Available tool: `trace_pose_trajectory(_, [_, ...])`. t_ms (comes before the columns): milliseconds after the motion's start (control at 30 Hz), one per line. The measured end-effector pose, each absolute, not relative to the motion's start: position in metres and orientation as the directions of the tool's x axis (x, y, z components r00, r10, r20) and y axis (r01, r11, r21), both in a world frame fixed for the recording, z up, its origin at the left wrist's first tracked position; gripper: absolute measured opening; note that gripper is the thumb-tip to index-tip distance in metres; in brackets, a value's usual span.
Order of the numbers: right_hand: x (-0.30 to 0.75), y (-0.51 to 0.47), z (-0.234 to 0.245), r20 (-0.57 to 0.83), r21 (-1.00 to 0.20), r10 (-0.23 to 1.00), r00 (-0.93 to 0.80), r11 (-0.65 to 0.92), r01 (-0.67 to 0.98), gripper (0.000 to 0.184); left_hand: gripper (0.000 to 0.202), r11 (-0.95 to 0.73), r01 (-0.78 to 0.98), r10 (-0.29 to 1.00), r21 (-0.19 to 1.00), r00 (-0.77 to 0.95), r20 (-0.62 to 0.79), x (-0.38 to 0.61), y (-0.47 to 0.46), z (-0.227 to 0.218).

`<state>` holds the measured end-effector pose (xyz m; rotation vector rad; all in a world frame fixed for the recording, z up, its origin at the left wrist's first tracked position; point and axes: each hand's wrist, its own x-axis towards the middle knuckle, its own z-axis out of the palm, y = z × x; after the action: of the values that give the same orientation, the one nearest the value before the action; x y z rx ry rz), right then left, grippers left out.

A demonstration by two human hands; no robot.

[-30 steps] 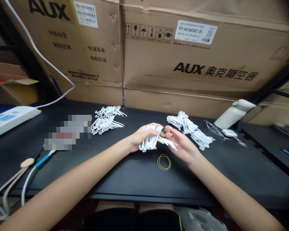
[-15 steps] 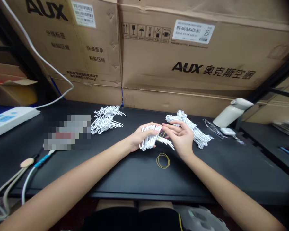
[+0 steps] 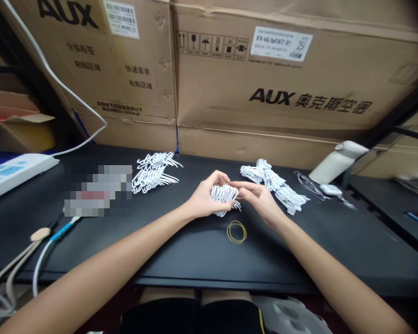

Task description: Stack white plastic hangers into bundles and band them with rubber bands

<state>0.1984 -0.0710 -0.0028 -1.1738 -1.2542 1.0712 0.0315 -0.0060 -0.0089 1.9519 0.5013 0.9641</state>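
My left hand (image 3: 205, 198) is closed around a bunch of small white plastic hooks (image 3: 224, 196) just above the black table (image 3: 181, 250). My right hand (image 3: 261, 198) meets it from the right, fingers pinched at the bunch's end, where a thin yellow rubber band seems stretched; I cannot make that out clearly. A loose yellow rubber band (image 3: 237, 231) lies flat on the table just in front of both hands.
More white hooks lie in a pile at back left (image 3: 153, 172) and a longer heap at back right (image 3: 277, 185). A white lamp base (image 3: 336, 162), a power strip (image 3: 10, 172) with cables, and large AUX cardboard boxes (image 3: 264, 83) border the table.
The bunch of hooks has been turned and drawn tighter between the hands. My right hand has gone from open fingers beside it to a pinch at its end.
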Motion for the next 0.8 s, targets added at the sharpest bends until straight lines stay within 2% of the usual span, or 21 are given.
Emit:
trace_pose_trajectory(100, [0.196, -0.075, -0.002, 0.176, -0.970, 0.984, -0.024, 0.177, 0.164, 0.048, 0.038, -0.573, 0.027, 0.630, 0.819, 0.653, 0.420, 0.030, -0.001, -0.014])
trace_pose_trajectory(200, [0.193, -0.077, -0.002, 0.291, -0.892, 0.956, -0.040, 0.286, 0.351, 0.050, 0.043, -0.633, 0.084, 0.592, 0.770, 0.694, 0.410, 0.030, 0.003, -0.018])
trace_pose_trajectory(333, [0.187, -0.078, 0.001, 0.481, -0.699, 0.874, -0.070, 0.430, 0.572, 0.049, 0.047, -0.646, 0.165, 0.616, 0.745, 0.689, 0.381, 0.031, 0.004, -0.023])
trace_pose_trajectory(467, [0.178, -0.074, 0.000, 0.624, -0.489, 0.762, -0.171, 0.552, 0.675, 0.044, 0.045, -0.603, 0.194, 0.627, 0.774, 0.715, 0.309, 0.033, 0.003, -0.027])
trace_pose_trajectory(633, [0.176, -0.063, -0.003, 0.625, -0.371, 0.738, -0.254, 0.567, 0.735, 0.029, 0.054, -0.557, 0.210, 0.657, 0.803, 0.704, 0.271, 0.032, 0.001, -0.026])
trace_pose_trajectory(800, [0.183, -0.052, 0.014, 0.470, -0.277, 0.785, -0.403, 0.565, 0.777, 0.023, 0.062, -0.508, 0.264, 0.694, 0.820, 0.689, 0.209, 0.032, 0.001, -0.025])
